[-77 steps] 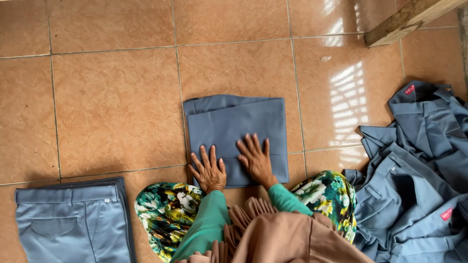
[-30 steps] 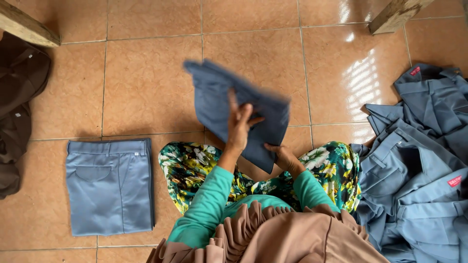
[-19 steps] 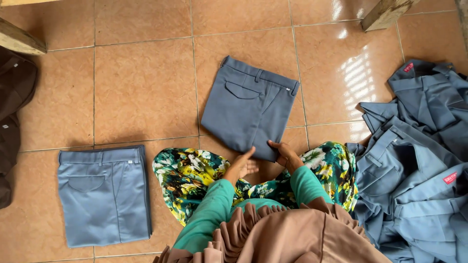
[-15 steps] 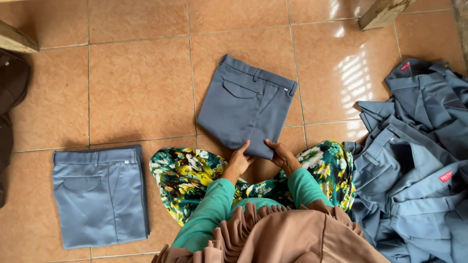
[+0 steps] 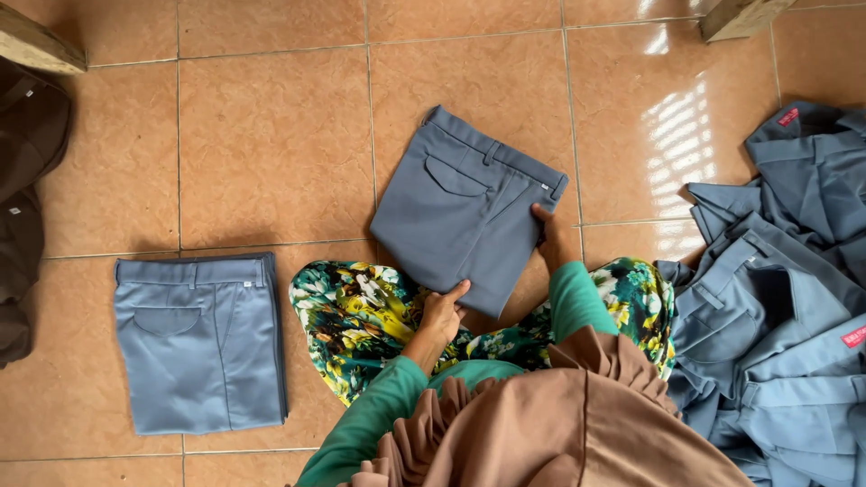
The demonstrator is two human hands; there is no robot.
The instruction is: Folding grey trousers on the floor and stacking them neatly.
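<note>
A folded pair of grey-blue trousers (image 5: 460,212) lies tilted on the tiled floor just beyond my knees, back pocket and waistband up. My left hand (image 5: 442,311) touches its near corner with the fingers pinching the edge. My right hand (image 5: 550,239) grips its right edge, fingers partly tucked under the cloth. My arms wear green sleeves, and a floral cloth (image 5: 361,316) covers my lap.
A stack of folded grey-blue trousers (image 5: 198,338) lies at the left. A heap of unfolded grey-blue garments (image 5: 776,289) spreads along the right. Dark brown clothing (image 5: 27,198) sits at the left edge. Wooden furniture legs show at top left (image 5: 36,45) and top right (image 5: 740,13).
The folded trousers were lifted and flipped, then laid down pocket side up. My right hand has moved up along the right edge; my left hand stays at the near corner.
</note>
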